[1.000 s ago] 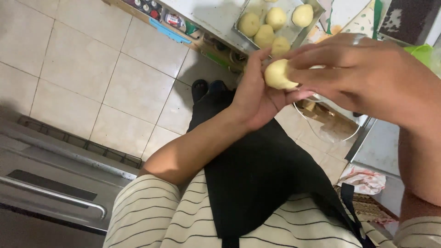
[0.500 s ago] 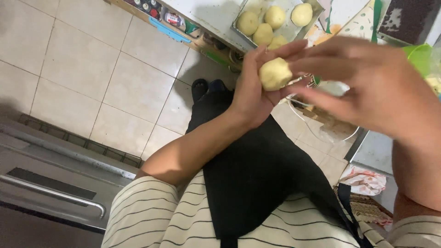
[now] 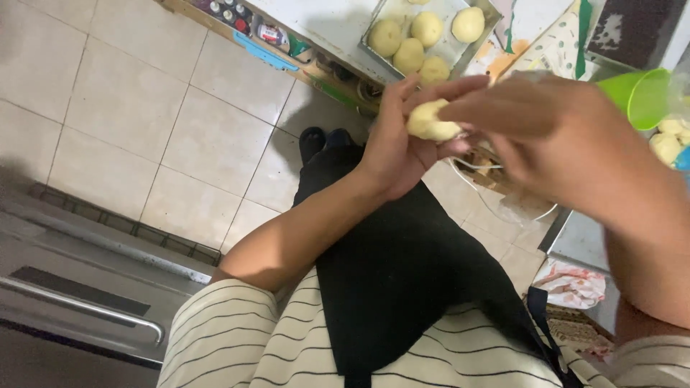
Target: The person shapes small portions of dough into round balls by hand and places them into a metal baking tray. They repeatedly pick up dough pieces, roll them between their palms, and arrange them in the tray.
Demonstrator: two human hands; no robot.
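A pale yellow dough ball (image 3: 430, 121) sits between both my hands, held in front of my body. My left hand (image 3: 397, 147) cups it from below with the fingers pointing up. My right hand (image 3: 553, 136) comes in from the right, its fingertips pressed on the top and side of the dough. Beyond my hands, a metal tray (image 3: 445, 50) on the counter carries several more round dough balls (image 3: 428, 29).
A green plastic cup (image 3: 643, 97) and a bag of dough pieces (image 3: 668, 140) are at the right edge. A steel oven with a bar handle (image 3: 79, 305) stands at the lower left. Tiled floor (image 3: 129, 108) spreads below, with a crumpled cloth (image 3: 575, 284) at the right.
The dough ball has been turned between my hands and looks slightly flatter. My right hand has slid further over it; my left hand stays cupped beneath.
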